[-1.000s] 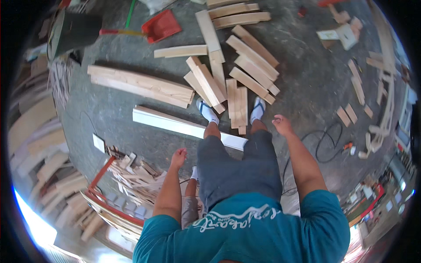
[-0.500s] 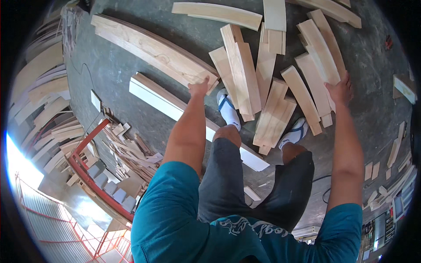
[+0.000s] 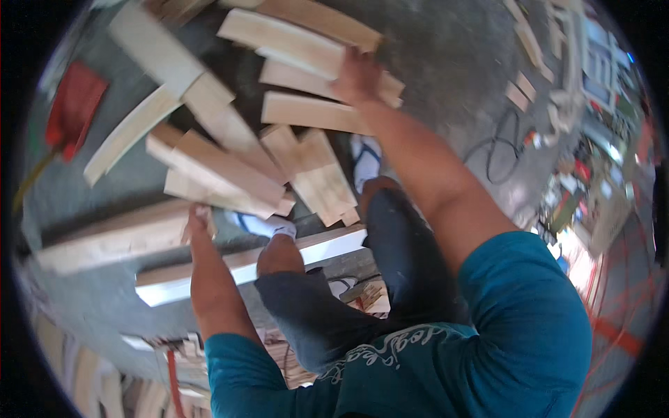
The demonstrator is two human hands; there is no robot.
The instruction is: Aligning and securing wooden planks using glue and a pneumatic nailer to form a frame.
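At the left, my left hand [image 3: 198,224] is at the end of a long stack of pale wooden boards [image 3: 115,235], its slightly blurred fingers closed over the edge. My right hand [image 3: 359,76] reaches farther out and grips the end of a light wooden board [image 3: 286,42]. Beneath that board lies another flat piece [image 3: 298,76], partly covered. A brown-edged board [image 3: 320,19] sits just beyond, close to my right fingers. On the near side, a separate plank [image 3: 313,113] passes below my right wrist.
Between my hands, several boards [image 3: 223,171] lie overlapped, with more short boards [image 3: 313,171] near my feet. A white-faced plank [image 3: 251,261] crosses the floor before my legs. A red dustpan-like scoop [image 3: 75,108] is far left; a dark cable [image 3: 491,150] lies right.
The view has swung to the right, so the boards appear turned and shifted left. Both hands remain at board ends.
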